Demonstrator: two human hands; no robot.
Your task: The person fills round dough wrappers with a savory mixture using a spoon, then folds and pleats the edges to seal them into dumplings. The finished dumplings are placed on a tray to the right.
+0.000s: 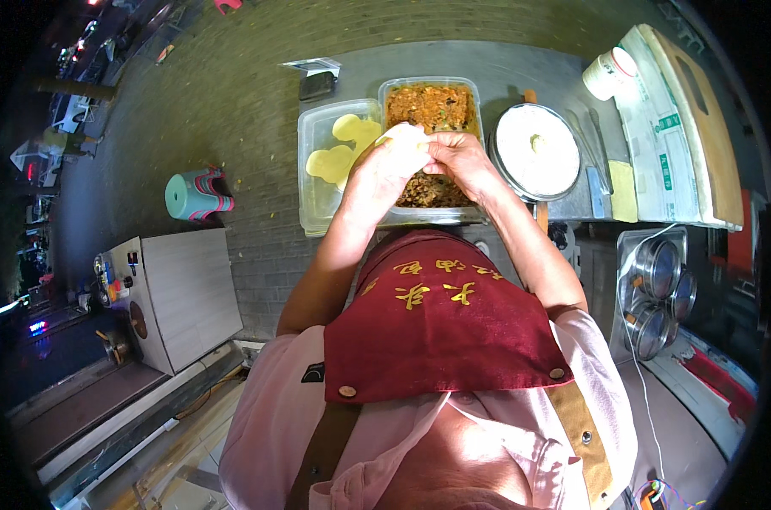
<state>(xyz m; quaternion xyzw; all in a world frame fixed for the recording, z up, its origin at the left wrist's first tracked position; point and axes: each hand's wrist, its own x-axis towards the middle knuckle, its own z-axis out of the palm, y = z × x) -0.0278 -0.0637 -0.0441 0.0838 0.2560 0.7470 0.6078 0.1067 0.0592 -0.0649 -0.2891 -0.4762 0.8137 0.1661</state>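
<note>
My left hand (383, 172) cups a pale dough wrapper (403, 135), bright under the light. My right hand (460, 162) pinches the wrapper's right edge between thumb and fingertips. Whether filling lies inside it cannot be made out. Below both hands stands a clear plastic tub of fillings (477, 102). Its far part holds an orange-brown minced filling (427, 105), its near part a darker one (433, 191). Left of it, several flat round dough wrappers (332, 164) lie in a second clear plastic container (314, 207), partly overlapping.
Right of the tubs sits a round steamer (537, 153) with a white top. Beyond it are metal utensils (599, 146), a paper cup stack (608, 73) and a box (656, 140). A black wallet-like item (317, 85) lies at the back left. Stacked stools (197, 194) stand on the paving.
</note>
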